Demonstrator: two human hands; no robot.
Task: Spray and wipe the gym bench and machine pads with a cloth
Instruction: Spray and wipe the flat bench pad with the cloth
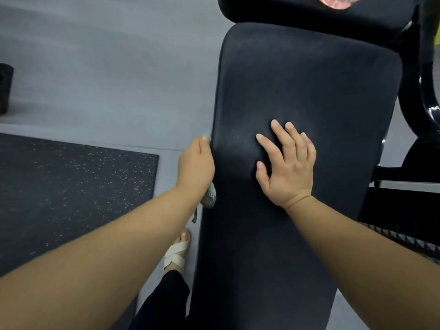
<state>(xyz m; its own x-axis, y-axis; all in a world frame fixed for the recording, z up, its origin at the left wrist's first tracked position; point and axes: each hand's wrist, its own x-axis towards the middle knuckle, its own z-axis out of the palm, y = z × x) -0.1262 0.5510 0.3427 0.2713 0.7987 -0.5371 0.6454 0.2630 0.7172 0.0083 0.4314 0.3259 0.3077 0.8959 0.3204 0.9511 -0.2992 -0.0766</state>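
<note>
A long black padded gym bench (309, 91) runs from the bottom centre up to the top right. My right hand (285, 165) lies flat on the pad with its fingers spread. My left hand (196, 163) is at the bench's left side edge and holds a pale green cloth (209, 198) against it; bits of the cloth show above the fingertips and below the wrist. Most of the cloth is hidden by the hand. No spray bottle is in view.
A second black pad (309, 10) sits beyond the bench at the top. Black machine frame parts (423, 96) stand at the right. A dark speckled rubber mat (71, 186) lies on the grey floor at left. My sandalled foot (177, 251) stands beside the bench.
</note>
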